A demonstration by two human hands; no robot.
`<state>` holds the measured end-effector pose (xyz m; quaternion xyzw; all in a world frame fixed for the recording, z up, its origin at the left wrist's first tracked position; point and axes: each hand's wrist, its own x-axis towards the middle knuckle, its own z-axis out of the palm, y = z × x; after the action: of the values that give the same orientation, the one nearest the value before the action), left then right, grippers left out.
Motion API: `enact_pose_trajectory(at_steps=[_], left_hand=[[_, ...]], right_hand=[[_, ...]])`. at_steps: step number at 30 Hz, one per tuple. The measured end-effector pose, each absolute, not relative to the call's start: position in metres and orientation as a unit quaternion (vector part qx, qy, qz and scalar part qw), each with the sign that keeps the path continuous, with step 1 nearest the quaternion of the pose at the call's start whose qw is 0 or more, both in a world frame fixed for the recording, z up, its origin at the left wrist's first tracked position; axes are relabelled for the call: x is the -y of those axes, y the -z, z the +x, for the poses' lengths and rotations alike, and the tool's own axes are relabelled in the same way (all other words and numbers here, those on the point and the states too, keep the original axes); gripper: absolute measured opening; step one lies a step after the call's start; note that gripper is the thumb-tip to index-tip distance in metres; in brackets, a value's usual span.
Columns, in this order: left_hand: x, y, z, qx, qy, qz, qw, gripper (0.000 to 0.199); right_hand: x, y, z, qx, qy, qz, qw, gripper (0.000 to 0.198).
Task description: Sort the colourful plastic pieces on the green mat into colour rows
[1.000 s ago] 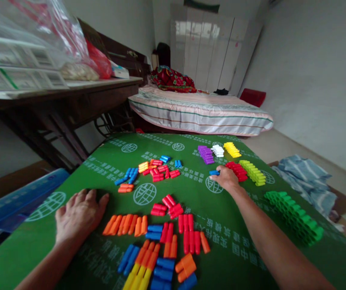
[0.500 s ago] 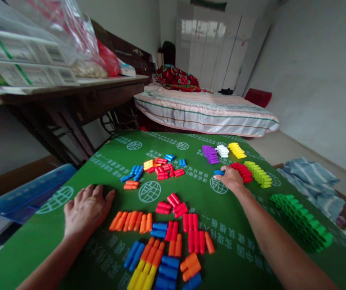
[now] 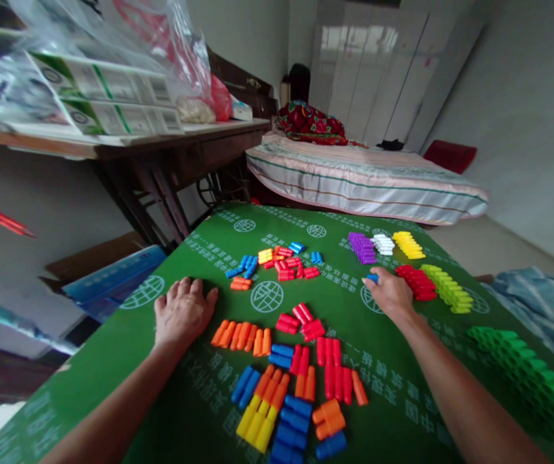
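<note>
My left hand (image 3: 186, 310) lies flat on the green board (image 3: 180, 412), fingers stretched out, left of a row of orange bullet-shaped plastic blocks (image 3: 240, 336). At the right, my right hand (image 3: 389, 293) pinches a small blue plastic block (image 3: 372, 278), mostly hidden by the fingers. Just beyond that hand lies a joined red cluster (image 3: 416, 281). Loose red blocks (image 3: 300, 319) and a mixed pile (image 3: 286, 263) lie between the hands. Nearer me are yellow blocks (image 3: 258, 423), blue blocks (image 3: 292, 428) and an orange pair (image 3: 329, 419).
Joined clusters in purple (image 3: 361, 247), white (image 3: 383, 244), yellow (image 3: 408, 245), lime (image 3: 447, 288) and green (image 3: 528, 380) line the right side. A desk (image 3: 126, 145) with boxes and bags stands left. Behind the board is a bed (image 3: 364, 177).
The view has swung left, so everything sits further right in the picture. My right hand's fingers now cover more of the blue block. My left hand has stayed on the board.
</note>
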<state>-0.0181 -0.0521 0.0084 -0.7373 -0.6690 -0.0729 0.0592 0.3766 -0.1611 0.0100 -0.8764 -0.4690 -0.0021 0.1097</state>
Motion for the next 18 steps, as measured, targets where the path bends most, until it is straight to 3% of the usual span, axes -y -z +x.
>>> enact_pose_trajectory(at_steps=[3, 8, 14, 18], left_hand=[[0.052, -0.008, -0.018, 0.667, 0.080, -0.738, 0.067, 0.060], [0.056, -0.011, -0.018, 0.672, 0.073, -0.734, 0.061, 0.058], [0.059, -0.012, -0.019, 0.676, 0.070, -0.732, 0.046, 0.059], [0.058, -0.010, -0.020, 0.677, 0.077, -0.731, 0.036, 0.059]], right_hand=[[0.142, -0.019, 0.351, 0.552, 0.004, -0.824, 0.126, 0.036], [0.078, -0.031, 0.310, 0.679, 0.000, -0.720, 0.143, 0.041], [0.007, -0.039, 0.272, 0.747, -0.019, -0.660, 0.082, 0.053], [-0.009, -0.038, 0.263, 0.757, -0.035, -0.652, 0.034, 0.038]])
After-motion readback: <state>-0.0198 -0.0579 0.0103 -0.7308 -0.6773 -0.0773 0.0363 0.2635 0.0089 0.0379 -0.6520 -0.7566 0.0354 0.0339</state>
